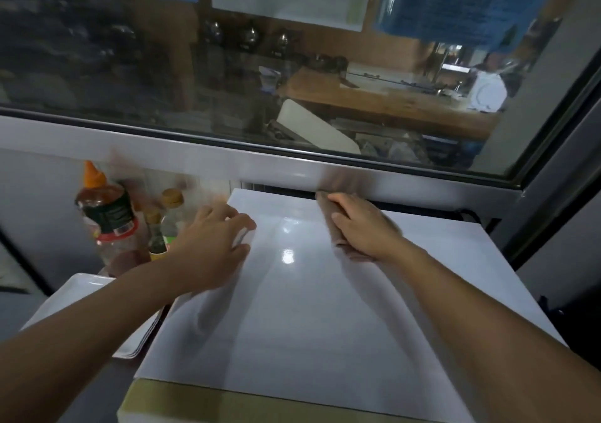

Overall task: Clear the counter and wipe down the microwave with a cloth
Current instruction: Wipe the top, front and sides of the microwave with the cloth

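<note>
The white microwave (325,309) fills the lower middle of the head view, its glossy top facing me. My right hand (364,227) presses a folded brown cloth (330,211) flat on the far part of that top, near the window frame. Only the cloth's left edge shows beside my fingers. My left hand (211,244) rests on the microwave's left edge with relaxed, spread fingers and holds nothing.
Left of the microwave stand a sauce bottle with an orange cap (104,208) and two smaller bottles (162,224). White trays (84,292) lie stacked under my left forearm. A window frame (292,162) runs right behind the microwave.
</note>
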`<action>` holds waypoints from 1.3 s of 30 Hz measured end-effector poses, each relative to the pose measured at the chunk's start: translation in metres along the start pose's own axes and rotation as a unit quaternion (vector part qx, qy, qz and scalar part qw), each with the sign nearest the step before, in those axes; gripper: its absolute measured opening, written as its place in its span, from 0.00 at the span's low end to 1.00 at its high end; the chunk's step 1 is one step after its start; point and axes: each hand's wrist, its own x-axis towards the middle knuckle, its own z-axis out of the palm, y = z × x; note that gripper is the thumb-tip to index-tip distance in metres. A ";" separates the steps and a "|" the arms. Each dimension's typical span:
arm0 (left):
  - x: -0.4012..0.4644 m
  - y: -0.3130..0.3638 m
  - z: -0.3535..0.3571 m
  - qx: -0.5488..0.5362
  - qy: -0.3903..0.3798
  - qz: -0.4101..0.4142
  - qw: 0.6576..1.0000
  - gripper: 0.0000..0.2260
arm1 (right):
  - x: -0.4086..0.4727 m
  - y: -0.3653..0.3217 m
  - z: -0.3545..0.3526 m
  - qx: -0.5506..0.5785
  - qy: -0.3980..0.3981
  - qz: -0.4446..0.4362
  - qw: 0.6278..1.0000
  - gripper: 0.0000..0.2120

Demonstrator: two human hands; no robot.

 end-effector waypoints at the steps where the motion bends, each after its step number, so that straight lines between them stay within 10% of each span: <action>1: -0.001 0.000 0.001 -0.008 0.005 0.001 1.000 0.16 | -0.008 0.014 -0.008 -0.022 0.002 0.021 1.000 0.19; 6: -0.001 -0.002 0.001 -0.043 0.006 0.002 0.999 0.17 | -0.025 0.041 -0.022 -0.081 0.018 0.120 0.989 0.19; 23: -0.044 -0.047 -0.015 -0.205 0.035 -0.021 0.978 0.16 | 0.077 -0.125 0.055 0.039 -0.040 -0.140 0.989 0.17; 39: -0.064 -0.060 -0.032 -0.206 0.080 -0.027 0.975 0.16 | -0.037 -0.156 0.043 0.143 -0.118 -0.273 0.944 0.13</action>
